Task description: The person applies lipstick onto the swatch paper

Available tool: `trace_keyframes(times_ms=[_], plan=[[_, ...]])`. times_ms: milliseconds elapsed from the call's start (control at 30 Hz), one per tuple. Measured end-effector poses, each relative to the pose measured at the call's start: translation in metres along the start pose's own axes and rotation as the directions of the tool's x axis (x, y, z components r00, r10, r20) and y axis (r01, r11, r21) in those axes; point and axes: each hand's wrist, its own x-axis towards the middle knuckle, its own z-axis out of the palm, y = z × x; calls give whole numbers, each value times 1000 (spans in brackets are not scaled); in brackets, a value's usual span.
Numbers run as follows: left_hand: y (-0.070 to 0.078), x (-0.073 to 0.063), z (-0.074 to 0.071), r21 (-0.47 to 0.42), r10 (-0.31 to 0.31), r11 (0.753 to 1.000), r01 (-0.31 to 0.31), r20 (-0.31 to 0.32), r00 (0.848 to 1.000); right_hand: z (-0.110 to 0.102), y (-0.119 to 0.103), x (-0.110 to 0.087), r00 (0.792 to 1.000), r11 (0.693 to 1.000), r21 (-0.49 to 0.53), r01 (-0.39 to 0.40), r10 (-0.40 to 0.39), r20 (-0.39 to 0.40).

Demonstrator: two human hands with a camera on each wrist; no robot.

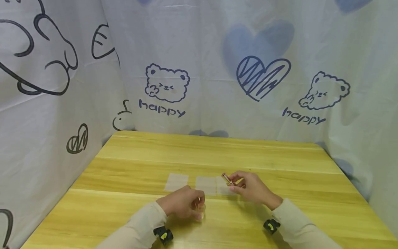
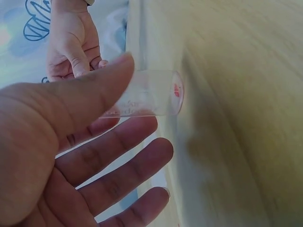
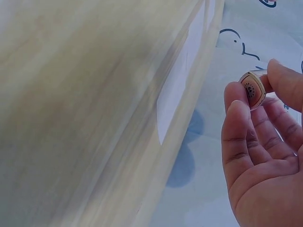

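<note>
My left hand (image 1: 182,202) is low over the front middle of the table, pinching a small clear cylinder (image 2: 158,94) between thumb and index finger. Red marks show on the cylinder's round end, and faint lettering runs along its side. Farther right, my right hand (image 1: 253,187) holds a slim, shiny rose-gold lipstick tube (image 1: 226,178) between thumb and fingertips, tilted. The right wrist view shows the tube's base (image 3: 254,90), with a round printed label. Both hands are above the table, apart from each other.
Thin whitish squares lie in a row on the wooden table (image 1: 124,214): a left one (image 1: 177,182), a middle one (image 1: 206,185) and a right one (image 1: 222,188) partly behind my right hand. Patterned white curtains (image 1: 205,62) enclose the back and sides.
</note>
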Motion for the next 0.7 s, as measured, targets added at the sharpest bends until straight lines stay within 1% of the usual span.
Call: trace_keyframes(times_ms=[67, 200, 333, 500, 700], plan=[[0, 0, -1, -1, -2, 1000, 2, 5, 1000, -1, 0, 0, 1000, 1000, -7, 8, -8, 2], [-1, 0, -4, -32, -15, 999, 15, 3, 1000, -2, -1, 1, 1000, 1000, -23, 16, -16, 11], [-2, 0, -8, -57, -31, 998, 30, -14, 999, -3, -1, 2, 1000, 999, -37, 17, -16, 9], [0, 3, -14, -62, -60, 997, 56, -67, 996, -6, -5, 3, 1000, 999, -45, 27, -28, -2], [1, 8, -16, -120, -92, 990, 73, -158, 983, -6, -9, 3, 1000, 999, -37, 13, -13, -8]])
